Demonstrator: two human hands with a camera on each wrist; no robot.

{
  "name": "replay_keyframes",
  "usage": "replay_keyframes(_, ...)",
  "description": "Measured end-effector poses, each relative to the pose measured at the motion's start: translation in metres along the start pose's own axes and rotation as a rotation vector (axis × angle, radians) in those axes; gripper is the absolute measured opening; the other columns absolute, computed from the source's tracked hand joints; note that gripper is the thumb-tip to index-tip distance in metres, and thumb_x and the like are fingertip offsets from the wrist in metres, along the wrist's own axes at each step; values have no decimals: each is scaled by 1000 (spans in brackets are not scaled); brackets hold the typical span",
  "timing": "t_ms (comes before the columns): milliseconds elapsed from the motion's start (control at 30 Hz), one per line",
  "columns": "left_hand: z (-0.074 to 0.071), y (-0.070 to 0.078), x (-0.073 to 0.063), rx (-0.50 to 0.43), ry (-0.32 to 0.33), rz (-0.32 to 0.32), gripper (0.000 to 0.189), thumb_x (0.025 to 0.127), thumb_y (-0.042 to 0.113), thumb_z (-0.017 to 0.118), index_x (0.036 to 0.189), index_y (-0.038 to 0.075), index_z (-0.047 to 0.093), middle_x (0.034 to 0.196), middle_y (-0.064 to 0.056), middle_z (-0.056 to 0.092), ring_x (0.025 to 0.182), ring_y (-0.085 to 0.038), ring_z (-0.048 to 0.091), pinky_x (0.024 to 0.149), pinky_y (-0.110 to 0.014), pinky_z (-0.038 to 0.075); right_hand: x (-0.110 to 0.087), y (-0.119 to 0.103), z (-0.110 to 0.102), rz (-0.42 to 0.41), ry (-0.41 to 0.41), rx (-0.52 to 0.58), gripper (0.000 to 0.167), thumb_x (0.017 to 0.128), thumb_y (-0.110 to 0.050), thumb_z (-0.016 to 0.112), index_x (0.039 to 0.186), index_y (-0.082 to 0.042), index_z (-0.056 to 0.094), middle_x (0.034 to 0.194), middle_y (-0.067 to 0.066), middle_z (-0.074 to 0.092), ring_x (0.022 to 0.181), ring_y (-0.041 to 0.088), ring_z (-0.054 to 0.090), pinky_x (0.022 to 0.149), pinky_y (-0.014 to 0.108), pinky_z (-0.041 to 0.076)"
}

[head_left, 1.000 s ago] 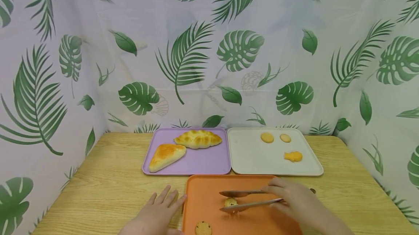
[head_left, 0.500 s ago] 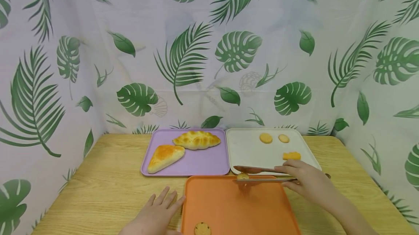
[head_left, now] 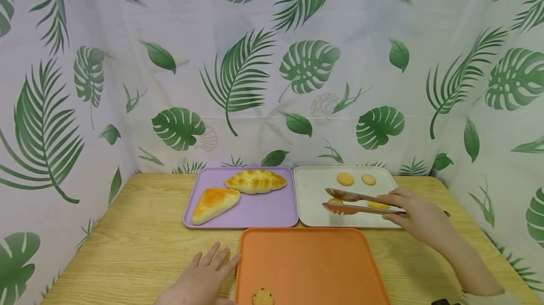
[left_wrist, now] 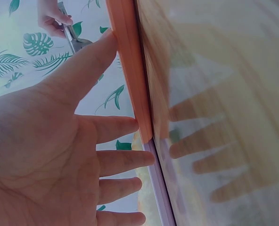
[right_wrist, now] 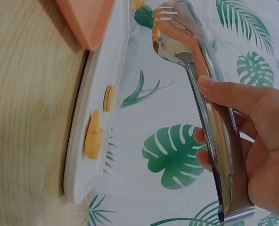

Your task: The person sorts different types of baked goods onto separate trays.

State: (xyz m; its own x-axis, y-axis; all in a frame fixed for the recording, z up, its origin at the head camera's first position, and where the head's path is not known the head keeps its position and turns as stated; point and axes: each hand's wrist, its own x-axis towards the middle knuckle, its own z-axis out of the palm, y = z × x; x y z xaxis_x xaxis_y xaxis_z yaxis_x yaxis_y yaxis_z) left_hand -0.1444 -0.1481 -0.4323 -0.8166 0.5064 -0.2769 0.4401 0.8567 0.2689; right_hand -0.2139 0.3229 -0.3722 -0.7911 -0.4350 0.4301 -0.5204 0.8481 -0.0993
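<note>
My right hand grips metal tongs around their middle. Between the tong tips is a small round cookie, over the white tray. Behind the tongs, partly hidden, lies an orange fish-shaped cookie. Two plain round cookies, a larger one and a smaller one, lie at the white tray's back. My left hand has its fingers spread at the left edge of the orange tray; its thumb touches the rim in the left wrist view. A dark-flecked cookie lies on that tray.
Left of the white tray stands a purple tray with a triangular bread and a braided bread. All trays sit on a wooden table. A leaf-printed cloth rises behind and at both sides.
My right hand has lifted the small cookie off the orange tray with the tongs and carried it back and right over the white tray. The left hand has stayed in place.
</note>
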Motion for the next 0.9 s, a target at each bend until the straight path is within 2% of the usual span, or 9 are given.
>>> replay_keyframes(267, -1, 1, -1, 18, 8, 9, 87, 81, 56, 67, 150, 13, 38, 154, -18, 38, 146, -44, 24, 108, -70, 28, 0, 24, 7, 22, -2, -24, 35, 71, -15, 83, 105, -12, 74, 90, 0, 66, 70, 13, 57, 58, 29, 46)
replay_keyframes(500, -2, 1, -1, 32, 8, 8, 87, 81, 58, 66, 151, 14, 37, 154, -18, 38, 146, -43, 25, 108, -69, 29, -1, 37, 15, 100, -91, -11, 35, 76, -16, 81, 109, -5, 72, 96, 8, 65, 76, 20, 60, 63, 36, 49)
replay_keyframes(900, 0, 0, -1, 39, 10, 6, 86, 81, 56, 67, 150, 13, 38, 154, -18, 38, 146, -43, 25, 108, -69, 29, -2, 52, 28, 186, -191, 2, 36, 80, -18, 78, 110, 0, 71, 102, 20, 64, 85, 34, 63, 73, 50, 52)
